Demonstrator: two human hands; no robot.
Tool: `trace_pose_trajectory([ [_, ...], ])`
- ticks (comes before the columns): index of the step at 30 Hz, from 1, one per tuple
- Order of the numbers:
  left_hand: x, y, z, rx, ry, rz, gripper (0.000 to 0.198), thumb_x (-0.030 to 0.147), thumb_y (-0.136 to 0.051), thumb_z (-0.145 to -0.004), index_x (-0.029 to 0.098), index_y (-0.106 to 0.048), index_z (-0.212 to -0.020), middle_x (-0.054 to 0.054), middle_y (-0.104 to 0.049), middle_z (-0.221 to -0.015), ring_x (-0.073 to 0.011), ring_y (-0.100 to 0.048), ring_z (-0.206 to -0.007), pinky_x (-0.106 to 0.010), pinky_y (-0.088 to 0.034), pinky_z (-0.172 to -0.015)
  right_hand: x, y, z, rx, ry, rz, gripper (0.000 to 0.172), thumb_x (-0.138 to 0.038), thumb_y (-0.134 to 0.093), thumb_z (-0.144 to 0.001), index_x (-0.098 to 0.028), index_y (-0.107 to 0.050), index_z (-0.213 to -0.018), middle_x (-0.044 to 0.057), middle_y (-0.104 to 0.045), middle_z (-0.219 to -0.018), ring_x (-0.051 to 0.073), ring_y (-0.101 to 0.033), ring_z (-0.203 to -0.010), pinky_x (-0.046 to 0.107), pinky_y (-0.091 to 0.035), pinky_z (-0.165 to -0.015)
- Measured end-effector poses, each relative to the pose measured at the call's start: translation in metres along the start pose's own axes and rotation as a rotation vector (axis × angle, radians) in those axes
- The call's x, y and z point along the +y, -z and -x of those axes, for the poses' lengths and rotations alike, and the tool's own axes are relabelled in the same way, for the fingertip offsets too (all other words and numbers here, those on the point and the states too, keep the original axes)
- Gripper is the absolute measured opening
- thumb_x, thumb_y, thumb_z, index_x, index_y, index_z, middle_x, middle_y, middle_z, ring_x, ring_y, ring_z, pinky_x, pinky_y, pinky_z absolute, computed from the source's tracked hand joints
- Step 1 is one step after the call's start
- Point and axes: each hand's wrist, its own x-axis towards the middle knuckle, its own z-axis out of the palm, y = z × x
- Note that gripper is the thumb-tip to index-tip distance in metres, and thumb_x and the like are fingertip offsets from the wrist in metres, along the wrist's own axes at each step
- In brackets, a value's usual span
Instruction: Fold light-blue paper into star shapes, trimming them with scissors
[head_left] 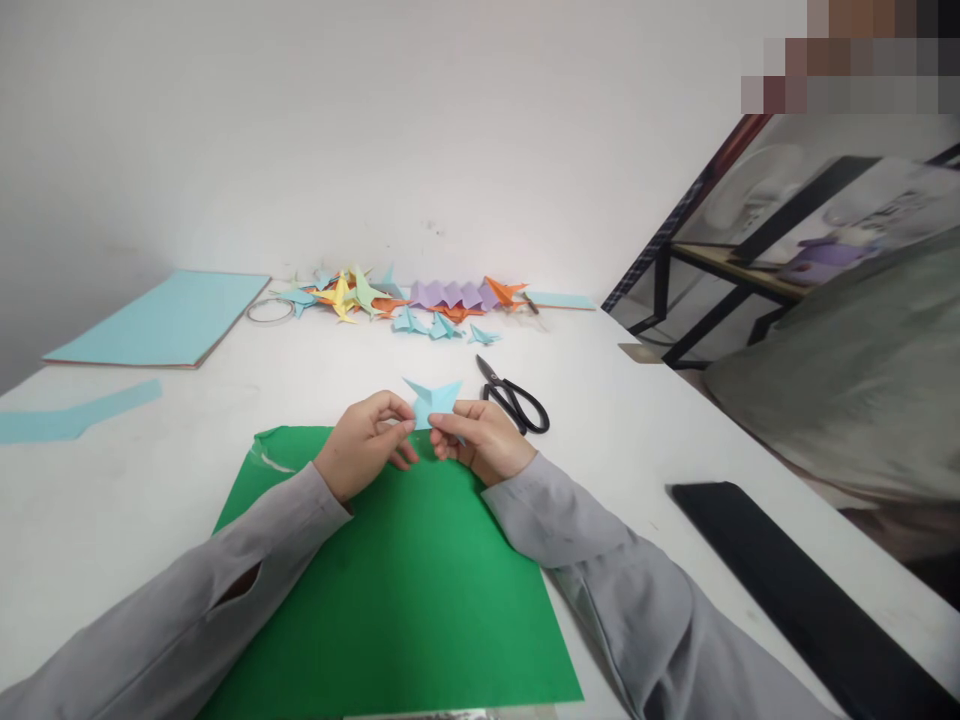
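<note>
Paper (pixel 436 396), light blue, folded. Step in hand, seemingly: shaping folds; next move probably calls for steady hold, firm crease. Position: between left hand (pixel 366 440) and right hand (pixel 491 440), over far edge of green sheet (pixel 405 600). Fingers: left pinching its left edge; right, its lower right, thumb foremost.

Colorful folded paper figures (pixel 341 297) crowd the far side of a white desk (pixel 142 530) at twelve o'clock, a purple pleated strip (pixel 450 295) among them, against a pale wall (pixel 450 130). At nine o'clock lies a stack of light-blue sheets (pixel 165 318), a thin ring (pixel 259 321) just beside it and a bent blue strip (pixel 90 412) nearer. A flat black panel (pixel 795 585) rests at four o'clock; grayish-green cloth (pixel 855 370) hangs at three, near a dark-framed shelf (pixel 739 271) toward two.
</note>
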Motion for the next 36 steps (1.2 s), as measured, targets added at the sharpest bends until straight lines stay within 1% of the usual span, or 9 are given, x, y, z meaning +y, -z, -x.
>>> trace_pose_trajectory([
  [5,-0.0002,0.0,0.0014,0.019,-0.028,-0.113,0.013,0.023,-0.057,-0.07,0.016,-0.051,-0.078,0.003,-0.056,-0.048,-0.014,-0.059,-0.048,-0.026,-0.05,-0.047,0.0008,0.0,0.0003,0.008,0.003,0.015,0.025,-0.024,-0.076,-0.052,-0.011,-0.056,-0.048,0.001,-0.062,-0.045,0.007,-0.054,-0.037,0.017,-0.043,-0.04],
  [12,-0.0022,0.0007,0.0019,0.021,-0.07,-0.152,0.007,0.024,-0.054,-0.072,0.017,-0.052,-0.071,0.002,-0.057,-0.049,-0.0144,-0.059,-0.049,-0.025,-0.049,-0.045,0.0027,-0.0003,0.0002,0.007,0.026,0.055,0.03,-0.028,-0.079,-0.048,-0.013,-0.053,-0.046,0.002,-0.062,-0.046,0.008,-0.056,-0.039,0.018,-0.044,-0.04],
  [17,-0.0022,0.0002,0.0019,-0.021,-0.097,-0.203,0.007,0.024,-0.05,-0.075,0.017,-0.051,-0.072,0.001,-0.057,-0.052,-0.0141,-0.059,-0.051,-0.024,-0.048,-0.046,0.0041,-0.0011,0.0002,-0.014,0.061,0.187,0.025,-0.026,-0.079,-0.047,-0.01,-0.063,-0.056,0.001,-0.063,-0.048,0.008,-0.056,-0.041,0.019,-0.046,-0.044],
  [22,0.0014,0.0008,0.0017,-0.005,-0.051,-0.097,0.011,0.026,-0.054,-0.074,0.016,-0.049,-0.072,0.001,-0.057,-0.056,-0.0147,-0.06,-0.052,-0.025,-0.049,-0.044,0.0021,0.0004,-0.0012,0.047,0.046,0.125,0.017,-0.02,-0.075,-0.052,-0.01,-0.062,-0.052,0.001,-0.062,-0.046,0.008,-0.055,-0.038,0.018,-0.045,-0.04],
  [25,0.0042,0.0036,-0.0003,0.089,-0.02,0.016,0.018,0.031,-0.058,-0.071,0.015,-0.05,-0.071,-0.001,-0.059,-0.065,-0.0139,-0.061,-0.052,-0.025,-0.05,-0.043,0.0001,0.0014,-0.0016,0.063,0.02,0.065,0.014,-0.016,-0.073,-0.054,-0.01,-0.061,-0.052,0.002,-0.062,-0.045,0.008,-0.055,-0.037,0.017,-0.044,-0.039],
  [29,0.0063,0.006,-0.0027,0.203,0.027,0.047,0.03,0.039,-0.06,-0.07,0.012,-0.051,-0.061,-0.005,-0.062,-0.068,-0.0114,-0.059,-0.053,-0.023,-0.05,-0.043,-0.0006,0.0004,-0.0006,0.033,-0.016,0.049,0.015,-0.017,-0.073,-0.054,-0.01,-0.06,-0.051,0.003,-0.062,-0.046,0.009,-0.055,-0.037,0.018,-0.045,-0.039],
  [31,0.0062,0.0048,-0.0023,0.181,0.045,0.083,0.03,0.039,-0.066,-0.064,0.013,-0.052,-0.061,-0.003,-0.061,-0.064,-0.0128,-0.06,-0.055,-0.023,-0.051,-0.044,0.0002,-0.0001,-0.0001,0.01,-0.015,0.055,0.016,-0.019,-0.074,-0.054,-0.01,-0.061,-0.052,0.003,-0.062,-0.046,0.008,-0.055,-0.038,0.018,-0.045,-0.04],
  [34,0.005,0.0015,-0.0003,0.099,0.038,0.141,0.032,0.028,-0.076,-0.052,0.014,-0.05,-0.066,0.001,-0.059,-0.056,-0.015,-0.061,-0.054,-0.026,-0.052,-0.045,0.0017,-0.0001,0.0004,-0.03,-0.005,0.066,0.019,-0.023,-0.076,-0.053,-0.01,-0.062,-0.054,0.003,-0.063,-0.048,0.008,-0.055,-0.039,0.018,-0.045,-0.041],
  [36,0.0044,0.0003,0.0003,0.085,0.027,0.153,0.032,0.024,-0.076,-0.051,0.014,-0.05,-0.067,0.003,-0.057,-0.051,-0.0146,-0.06,-0.051,-0.026,-0.052,-0.045,0.0022,0.0001,0.0005,-0.041,0.003,0.073,0.022,-0.026,-0.077,-0.053,-0.01,-0.062,-0.054,0.003,-0.063,-0.048,0.008,-0.055,-0.04,0.018,-0.045,-0.042],
])
